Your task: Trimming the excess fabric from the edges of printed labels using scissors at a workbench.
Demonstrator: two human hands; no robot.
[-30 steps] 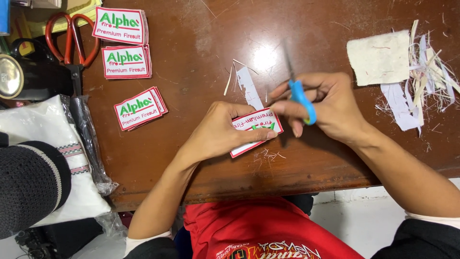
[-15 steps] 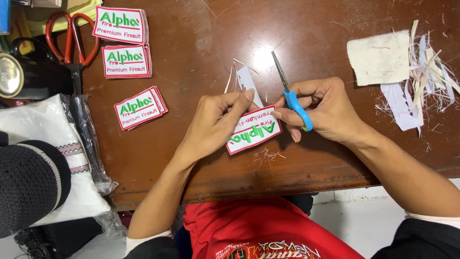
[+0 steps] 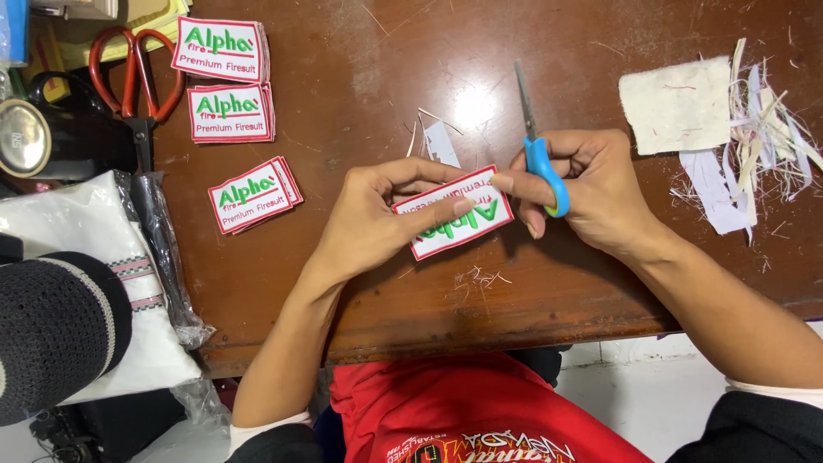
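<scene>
My left hand (image 3: 377, 219) holds a white embroidered patch (image 3: 467, 219) with a red border and green lettering, lying upside down to me on the brown wooden table (image 3: 531, 300). My right hand (image 3: 591, 189) grips small blue-handled scissors (image 3: 542, 154), blades pointing away from me, closed or nearly so. Its fingertips touch the patch's right edge. Thin white offcuts (image 3: 437, 137) lie just beyond the patch.
Three stacks of matching patches (image 3: 221, 50) (image 3: 230, 113) (image 3: 253, 195) sit at the left. Red-handled scissors (image 3: 137, 77) lie at top left. A white fabric scrap (image 3: 677, 103) and a trimmings pile (image 3: 763, 129) lie at the right. A bagged white cloth (image 3: 94, 274) and a dark knitted cap (image 3: 51, 334) lie left.
The patch has been turned and laid flatter on the table. The scissors have swung away from its edge, blades now pointing away from me.
</scene>
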